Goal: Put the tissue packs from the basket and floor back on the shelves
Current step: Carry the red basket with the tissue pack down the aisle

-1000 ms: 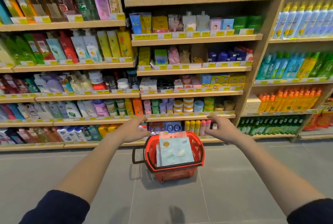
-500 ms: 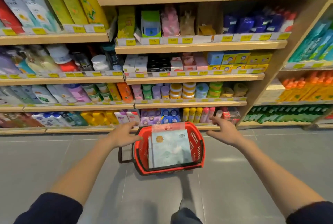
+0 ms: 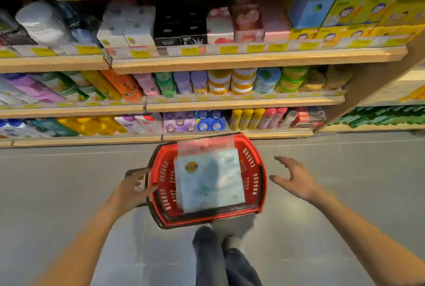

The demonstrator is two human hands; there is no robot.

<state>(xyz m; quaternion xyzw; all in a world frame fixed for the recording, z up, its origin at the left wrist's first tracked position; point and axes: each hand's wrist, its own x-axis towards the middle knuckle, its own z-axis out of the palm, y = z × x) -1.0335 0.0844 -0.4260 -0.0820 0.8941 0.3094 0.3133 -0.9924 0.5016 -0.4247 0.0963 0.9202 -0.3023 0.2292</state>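
A red plastic basket (image 3: 253,170) stands on the grey floor in front of the shelves. A pale blue tissue pack (image 3: 210,184) with a clear pink-tinted top flap stands upright inside it. My left hand (image 3: 131,191) is at the basket's left rim, beside its dark handle, fingers spread. My right hand (image 3: 292,178) hovers open just right of the basket, not touching it. Both hands hold nothing. The frame is blurred by motion.
Wooden shelves (image 3: 230,60) full of boxes, jars and bottles rise right behind the basket; the lowest shelf (image 3: 230,135) sits near floor level. My legs (image 3: 220,260) and a foot are just under the basket's near edge. Grey tiled floor (image 3: 57,193) spreads left and right.
I have stepped closer and the view has dropped toward the basket. Both hands came down from above the basket to its sides; the left now reaches its rim.
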